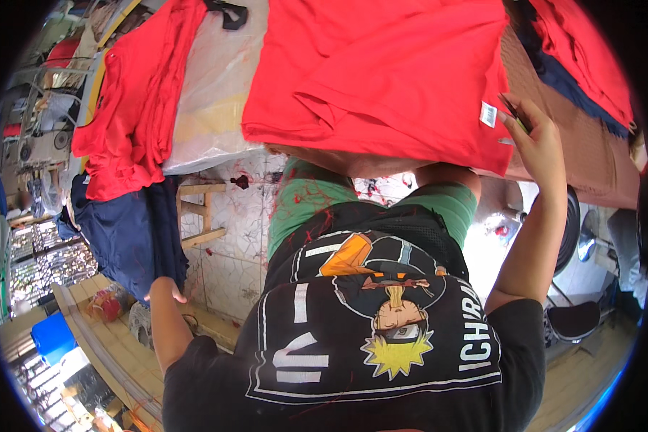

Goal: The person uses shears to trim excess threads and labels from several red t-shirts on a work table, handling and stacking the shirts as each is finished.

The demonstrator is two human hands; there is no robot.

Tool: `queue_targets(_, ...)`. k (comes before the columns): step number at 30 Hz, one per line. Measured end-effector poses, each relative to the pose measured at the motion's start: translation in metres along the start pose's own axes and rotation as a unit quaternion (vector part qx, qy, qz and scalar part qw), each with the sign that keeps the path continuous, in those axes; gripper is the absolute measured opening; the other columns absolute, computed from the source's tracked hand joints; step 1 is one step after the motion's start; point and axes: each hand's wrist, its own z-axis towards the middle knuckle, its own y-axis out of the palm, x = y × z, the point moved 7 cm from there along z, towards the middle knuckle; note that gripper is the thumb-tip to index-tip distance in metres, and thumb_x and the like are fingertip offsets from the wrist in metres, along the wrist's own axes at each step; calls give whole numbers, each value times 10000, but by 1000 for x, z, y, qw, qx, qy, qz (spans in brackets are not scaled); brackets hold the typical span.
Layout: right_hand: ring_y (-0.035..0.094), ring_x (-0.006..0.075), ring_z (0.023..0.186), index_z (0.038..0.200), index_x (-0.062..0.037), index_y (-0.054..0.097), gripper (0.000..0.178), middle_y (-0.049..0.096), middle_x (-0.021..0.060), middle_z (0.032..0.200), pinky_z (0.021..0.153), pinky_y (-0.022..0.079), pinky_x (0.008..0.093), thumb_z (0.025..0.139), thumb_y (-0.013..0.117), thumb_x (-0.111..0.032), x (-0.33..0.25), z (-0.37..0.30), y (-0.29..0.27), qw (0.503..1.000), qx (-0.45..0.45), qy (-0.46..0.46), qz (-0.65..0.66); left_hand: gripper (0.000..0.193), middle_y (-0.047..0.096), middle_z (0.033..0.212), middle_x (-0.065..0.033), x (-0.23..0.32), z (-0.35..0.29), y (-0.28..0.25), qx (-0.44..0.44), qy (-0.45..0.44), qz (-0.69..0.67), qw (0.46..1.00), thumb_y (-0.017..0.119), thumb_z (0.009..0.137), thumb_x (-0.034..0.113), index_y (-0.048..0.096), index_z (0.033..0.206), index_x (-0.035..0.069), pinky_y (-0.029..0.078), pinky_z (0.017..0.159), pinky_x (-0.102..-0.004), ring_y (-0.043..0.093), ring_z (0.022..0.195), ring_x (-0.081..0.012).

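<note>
A large red garment (389,72) lies spread over the work surface in front of me, with a fold across its middle. On its right edge sits a white label (488,114). Beside that label my right hand (536,137) is closed around a small dark pointed tool that looks like thread snips (515,114). Down at the left, my left hand (167,289) is at the lower end of a hanging navy garment (133,230). Its thumb stands apart from the fingers, which are partly hidden. No grip on the cloth is visible.
A pile of red garments (140,93) lies at the left, beside a plastic-wrapped surface (212,93). More red garments (587,54) lie over navy cloth at the far right, on a brown cover (583,155). Below are a wooden frame (205,236) and a floor strewn with threads (219,281).
</note>
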Motion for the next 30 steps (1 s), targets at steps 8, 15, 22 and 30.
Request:
queue_targets(8, 615, 132, 827, 1110, -9, 651, 271, 692, 144, 896, 761, 476, 278, 892, 643, -170, 36, -23, -26, 994, 45, 18, -95, 317, 658, 812, -56, 219, -222, -291, 500, 511, -328, 618, 661, 905, 298, 635, 986, -8, 463, 699, -299, 571, 723, -152)
queue_targets(15, 675, 308, 803, 982, -23, 676, 310, 689, 178, 866, 726, 505, 368, 825, 713, -287, 50, -27, 12, 989, 80, 101, -67, 299, 686, 928, -81, 313, -241, -367, 499, 549, -372, 559, 676, 898, 256, 632, 1104, 43, 491, 775, -266, 627, 871, -132)
queue_targets(22, 645, 304, 701, 908, -13, 656, 279, 660, 171, 765, 665, 494, 366, 819, 712, -272, 33, -16, 10, 989, 103, 98, -49, 206, 685, 996, -106, 296, -250, -373, 600, 493, -374, 507, 691, 870, 211, 667, 1004, 56, 503, 787, -343, 653, 898, -256)
queue_targets(30, 617, 307, 636, 891, -22, 634, 227, 637, 159, 705, 619, 477, 376, 813, 694, -228, 33, -35, 2, 981, 98, 166, 23, 226, 658, 1012, -138, 280, -271, -370, 665, 493, -425, 365, 699, 851, 190, 653, 994, 21, 491, 809, -376, 631, 957, -317)
